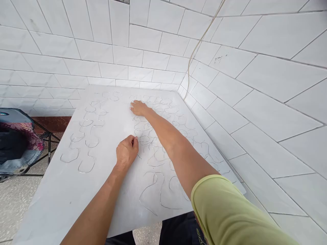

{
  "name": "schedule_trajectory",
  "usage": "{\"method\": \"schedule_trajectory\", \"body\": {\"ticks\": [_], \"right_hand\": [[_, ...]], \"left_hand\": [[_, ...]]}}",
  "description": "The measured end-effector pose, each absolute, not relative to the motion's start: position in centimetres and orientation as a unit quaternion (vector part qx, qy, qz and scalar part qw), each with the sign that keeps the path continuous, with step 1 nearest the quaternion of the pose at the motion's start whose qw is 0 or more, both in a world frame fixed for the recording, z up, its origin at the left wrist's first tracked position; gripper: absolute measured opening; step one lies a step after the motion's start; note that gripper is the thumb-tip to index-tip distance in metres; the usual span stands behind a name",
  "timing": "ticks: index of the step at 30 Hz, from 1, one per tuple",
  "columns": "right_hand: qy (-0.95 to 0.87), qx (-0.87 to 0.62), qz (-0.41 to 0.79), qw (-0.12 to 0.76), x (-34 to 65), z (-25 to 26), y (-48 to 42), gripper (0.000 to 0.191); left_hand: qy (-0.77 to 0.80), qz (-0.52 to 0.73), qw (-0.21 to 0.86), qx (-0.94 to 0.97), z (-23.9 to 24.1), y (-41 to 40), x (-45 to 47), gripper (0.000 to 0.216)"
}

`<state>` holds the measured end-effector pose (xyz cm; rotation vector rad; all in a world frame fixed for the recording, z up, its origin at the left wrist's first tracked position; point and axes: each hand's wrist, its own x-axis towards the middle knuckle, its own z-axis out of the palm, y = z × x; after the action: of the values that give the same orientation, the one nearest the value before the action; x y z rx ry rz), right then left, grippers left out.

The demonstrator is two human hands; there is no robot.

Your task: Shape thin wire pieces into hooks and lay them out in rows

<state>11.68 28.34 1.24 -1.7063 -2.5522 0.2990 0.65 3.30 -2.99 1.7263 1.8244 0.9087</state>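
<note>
Thin bent wires (92, 163) with wavy, looped shapes lie on a white tabletop (63, 200). My left hand (127, 149) is closed in a pinch at the near left edge of the dense group of wires (145, 139); what its fingertips hold, if anything, is too small to make out. A short wire end shows just beside that hand. Farther back, my right hand (138, 108) reaches across, palm down, its fingers stretched out on the tabletop at the left edge of the far wires (159, 99). My right forearm hides part of the group.
White tiled walls (153, 37) border the table at the back and right, and a cable (190, 61) hangs in their corner. On the left stands a folding chair (38, 153) with dark cloth on it. Two larger curved wires (160, 194) lie near the front edge.
</note>
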Motion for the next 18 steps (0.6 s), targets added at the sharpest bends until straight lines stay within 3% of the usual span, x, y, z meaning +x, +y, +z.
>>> {"method": "schedule_trajectory", "body": {"ticks": [10, 18], "right_hand": [[-0.851, -0.521, 0.069, 0.013, 20.1, -0.3, 23.2, 0.052], [-0.824, -0.562, 0.051, 0.054, 24.2, 1.0, 20.8, 0.036]], "left_hand": [[0.677, 0.306, 0.221, 0.632, -2.7, 3.5, 0.8, 0.033], [0.674, 0.305, 0.225, 0.634, -2.5, 3.3, 0.9, 0.034]]}}
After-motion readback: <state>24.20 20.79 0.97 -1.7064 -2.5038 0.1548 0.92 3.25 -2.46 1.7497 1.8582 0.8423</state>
